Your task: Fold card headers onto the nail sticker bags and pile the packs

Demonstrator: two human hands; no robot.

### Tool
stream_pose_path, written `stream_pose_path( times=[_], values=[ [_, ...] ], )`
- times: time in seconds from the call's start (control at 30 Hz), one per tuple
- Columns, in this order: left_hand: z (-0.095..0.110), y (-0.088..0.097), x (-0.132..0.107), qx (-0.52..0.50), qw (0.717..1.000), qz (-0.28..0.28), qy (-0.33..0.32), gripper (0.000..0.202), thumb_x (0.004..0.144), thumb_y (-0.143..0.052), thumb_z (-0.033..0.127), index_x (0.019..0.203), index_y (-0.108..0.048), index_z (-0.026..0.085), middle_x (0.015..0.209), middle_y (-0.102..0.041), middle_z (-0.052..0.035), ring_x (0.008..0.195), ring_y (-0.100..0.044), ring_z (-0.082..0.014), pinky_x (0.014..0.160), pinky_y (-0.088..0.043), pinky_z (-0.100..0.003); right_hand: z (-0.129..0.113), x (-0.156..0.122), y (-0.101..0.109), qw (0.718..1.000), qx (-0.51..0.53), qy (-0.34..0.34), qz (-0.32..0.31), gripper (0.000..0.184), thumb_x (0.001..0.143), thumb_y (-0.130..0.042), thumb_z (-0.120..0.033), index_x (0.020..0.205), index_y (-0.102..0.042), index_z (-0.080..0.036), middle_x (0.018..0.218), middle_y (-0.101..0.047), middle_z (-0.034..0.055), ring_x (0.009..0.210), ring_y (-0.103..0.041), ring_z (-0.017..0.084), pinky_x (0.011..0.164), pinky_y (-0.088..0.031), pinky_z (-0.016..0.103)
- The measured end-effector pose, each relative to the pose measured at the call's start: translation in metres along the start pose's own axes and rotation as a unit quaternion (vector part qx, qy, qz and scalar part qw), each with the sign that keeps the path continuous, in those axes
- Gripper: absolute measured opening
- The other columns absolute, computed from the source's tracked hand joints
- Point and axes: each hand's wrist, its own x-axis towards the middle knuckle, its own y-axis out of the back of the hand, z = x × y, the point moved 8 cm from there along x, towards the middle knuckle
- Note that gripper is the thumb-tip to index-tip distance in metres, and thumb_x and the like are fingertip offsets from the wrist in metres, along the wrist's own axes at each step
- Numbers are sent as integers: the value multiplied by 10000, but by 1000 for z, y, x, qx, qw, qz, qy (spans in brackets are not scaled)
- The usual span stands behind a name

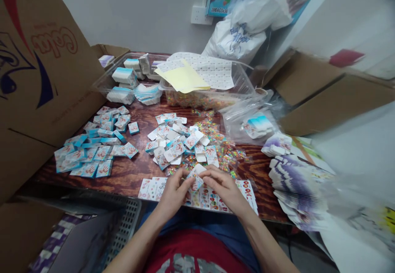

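head view: what are the hands doing?

both are curled closed. the left hand (174, 195) and right hand (224, 188) pinch one small white card (196, 177) between their fingertips. it's thin, glossy board, bent into folds, with red print.

where's that card?

in the middle, between the hands, just above a glossy printed sticker sheet (210, 197) lying on a dark, varnished wood-grain table (131, 178).

what's around them?

taking the hands as the clock's centre, flat square blue-edged packets (83, 156) sit in rows at ten o'clock. a loose heap of white cards (173, 137) lies at twelve, and tiny multicoloured pieces (224, 151) scatter at one.

and farther out?

a clear plastic tub (197, 98) at twelve, packed with those pieces, under a yellow sheet (182, 77). a crinkled clear plastic bag (253, 123) at two, a fanned stack of purple-printed cards (296, 186) at three, and a corrugated cardboard flap (40, 59) at ten.
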Motion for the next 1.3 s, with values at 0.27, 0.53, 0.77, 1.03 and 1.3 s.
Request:
stream_pose_path(
  times=[0.27, 0.53, 0.77, 1.03, 1.3],
  values=[
    [15, -10, -5, -57, 997, -40, -26, 520, 877, -566, 402, 1361, -423, 274, 969, -630, -26, 495, -587, -88, 462, -495, -221, 27, 5, 5, 990, 94, -74, 80, 216, 797, -677, -406, 789, -604, -203, 714, -537, -10, 664, -508, 155, 616, -406, 264],
    [11, -4, -1, -59, 996, -71, -2, 405, 774, -709, 331, 1141, -569, 233, 906, -531, 24, 554, -609, -79, 482, -537, -199, 36, -11, 5, 971, 120, -65, 198, 199, 797, -686, -389, 819, -632, -199, 749, -614, 14, 697, -555, 164, 642, -438, 266],
    [7, -5, -1, -26, 997, -71, -3, 346, 787, -697, 317, 1097, -573, 228, 935, -491, 23, 571, -611, -70, 482, -551, -189, 28, -13, 1, 985, 69, -33, 153, 181, 872, -599, -326, 1015, -624, -217, 793, -607, 4, 712, -555, 159, 634, -422, 252],
    [1, -3, 1, -74, 995, -58, 11, 503, 771, -716, 298, 1167, -408, 268, 936, -509, 31, 505, -606, -71, 413, -508, -183, 12, -5, -5, 995, 22, -24, 90, 170, 867, -593, -344, 803, -638, -193, 782, -588, 15, 735, -536, 165, 669, -411, 262],
    [8, -11, -7, -29, 995, -96, -1, 462, 796, -693, 267, 1199, -468, 279, 999, -523, 6, 616, -609, -81, 507, -545, -199, 44, -4, -2, 961, 192, -132, 148, 259, 677, -772, -383, 679, -609, -182, 602, -515, -37, 570, -430, 117, 524, -331, 227]
  ],
)
